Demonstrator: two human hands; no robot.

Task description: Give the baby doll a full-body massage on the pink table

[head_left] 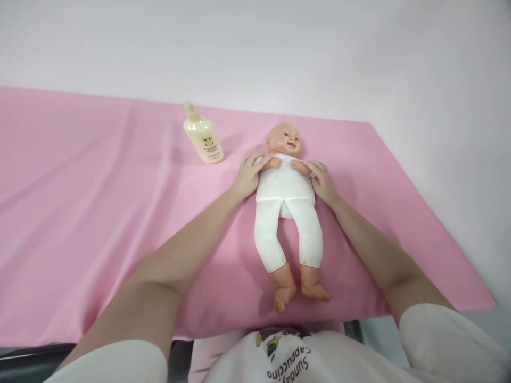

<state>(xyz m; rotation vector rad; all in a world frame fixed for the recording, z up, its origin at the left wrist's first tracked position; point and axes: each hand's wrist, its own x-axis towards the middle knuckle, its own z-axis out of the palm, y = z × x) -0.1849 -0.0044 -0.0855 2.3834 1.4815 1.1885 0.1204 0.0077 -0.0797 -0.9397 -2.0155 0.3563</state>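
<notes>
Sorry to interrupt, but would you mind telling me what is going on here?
A person is handling a baby doll lying face up on a pink sheet. The left hand grips the doll's side near its shoulder, and the right hand grips the other side. A cream lotion bottle lies on the sheet, apart from both hands.

We see a baby doll (286, 202) in white top and leggings, bare-footed, lying face-up on the pink sheet (99, 213), head toward its far edge, legs slightly apart, arms folded on its chest.
</notes>
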